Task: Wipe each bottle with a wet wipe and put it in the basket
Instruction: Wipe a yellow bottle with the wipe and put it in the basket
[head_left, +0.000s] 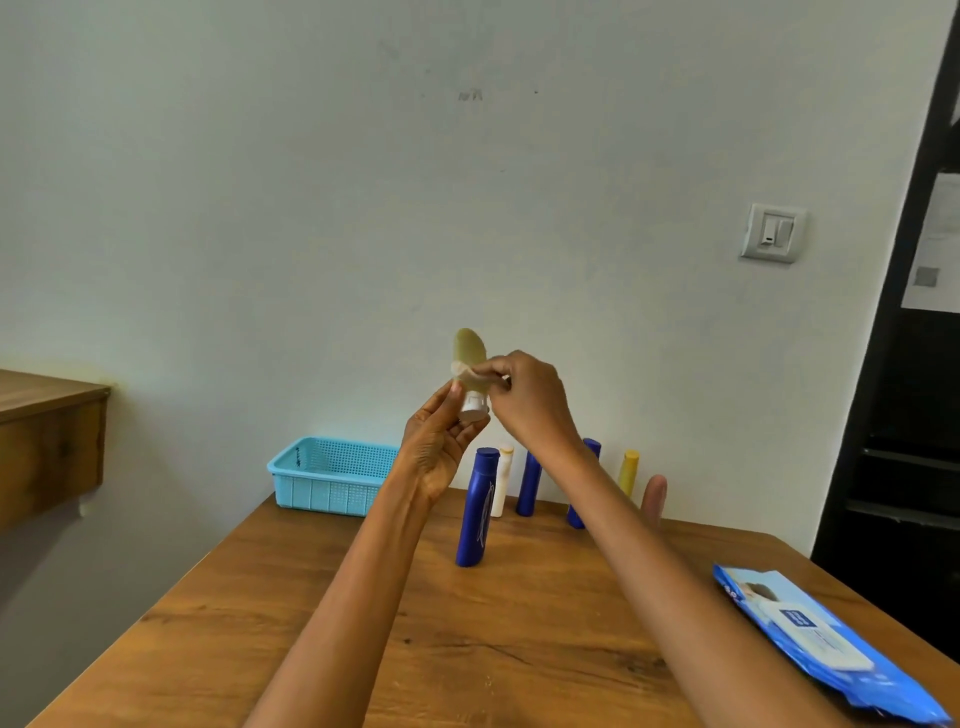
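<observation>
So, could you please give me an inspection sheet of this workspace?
Surface: wooden table.
Job's things: tube held up, cap down; wipe against it; blue basket far left; six bottles standing upright; wipes pack at right.
Clutter: nothing seen.
Hands: left hand holds the tube's cap end; right hand pinches the wipe.
Cables: nothing seen.
Surroundings: wall switch; wooden shelf at left.
</observation>
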